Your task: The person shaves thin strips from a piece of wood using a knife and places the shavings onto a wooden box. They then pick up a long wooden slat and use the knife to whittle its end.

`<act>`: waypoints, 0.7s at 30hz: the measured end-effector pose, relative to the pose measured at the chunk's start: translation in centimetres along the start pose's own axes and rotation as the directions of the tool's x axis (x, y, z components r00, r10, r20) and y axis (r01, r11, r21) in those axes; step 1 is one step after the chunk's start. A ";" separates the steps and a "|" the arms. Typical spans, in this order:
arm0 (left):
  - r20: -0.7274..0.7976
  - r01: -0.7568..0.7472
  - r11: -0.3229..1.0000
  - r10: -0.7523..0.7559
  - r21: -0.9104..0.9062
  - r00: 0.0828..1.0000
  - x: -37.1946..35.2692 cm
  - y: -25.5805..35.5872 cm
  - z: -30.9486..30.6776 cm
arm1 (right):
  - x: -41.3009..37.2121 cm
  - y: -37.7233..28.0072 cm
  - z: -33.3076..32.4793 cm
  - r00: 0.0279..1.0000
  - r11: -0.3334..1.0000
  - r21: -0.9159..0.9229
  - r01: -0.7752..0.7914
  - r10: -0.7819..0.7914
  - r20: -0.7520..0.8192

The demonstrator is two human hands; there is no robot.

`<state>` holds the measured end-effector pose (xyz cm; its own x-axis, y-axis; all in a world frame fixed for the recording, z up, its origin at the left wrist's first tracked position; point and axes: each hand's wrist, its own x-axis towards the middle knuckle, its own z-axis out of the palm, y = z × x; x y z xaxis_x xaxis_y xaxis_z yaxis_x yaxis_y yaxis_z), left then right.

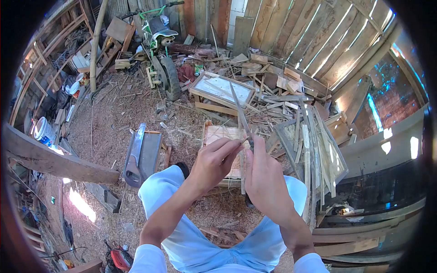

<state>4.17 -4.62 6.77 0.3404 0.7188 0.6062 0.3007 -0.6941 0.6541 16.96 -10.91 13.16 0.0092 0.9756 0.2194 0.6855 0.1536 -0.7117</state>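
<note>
A long narrow blade (240, 107) points up and away from my right hand (268, 186), whose fingers are wrapped round its lower end. Close beside it, my left hand (211, 166) is closed in a pinch at the fingertips, on a small thin piece that I cannot make out clearly. The two hands nearly meet above a low wooden box (221, 133) between my knees. A thin wooden strip (242, 170) shows just below the hands, and part of the box is hidden behind them.
On the left, a handsaw (134, 157) lies on a dark board (150, 152). A framed panel (223, 91) and heaped wood scraps (273, 98) are ahead. Long strips rest on a frame (339, 159) at right. A green wheeled machine (157, 54) stands at the back.
</note>
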 end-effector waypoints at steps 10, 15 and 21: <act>-0.072 -0.025 1.000 0.023 -0.018 0.997 -0.3 -0.4 0.7 | -0.6 0.5 0.5 0.998 1.000 0.003 -0.024 0.024 0.053; -0.066 0.076 0.992 -0.082 -0.098 0.994 -0.4 0.1 0.7 | -0.4 0.6 0.4 0.998 0.999 -0.005 -0.040 0.040 0.057; 0.094 0.087 0.996 -0.089 0.030 0.992 -0.8 -1.3 0.6 | -0.4 0.9 0.6 1.000 0.999 -0.039 -0.001 0.001 0.016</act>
<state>4.08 -4.27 5.15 0.3946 0.7708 0.5001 0.3557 -0.6300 0.6903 17.15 -11.11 12.00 -0.0016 0.9782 0.2077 0.7135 0.1466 -0.6851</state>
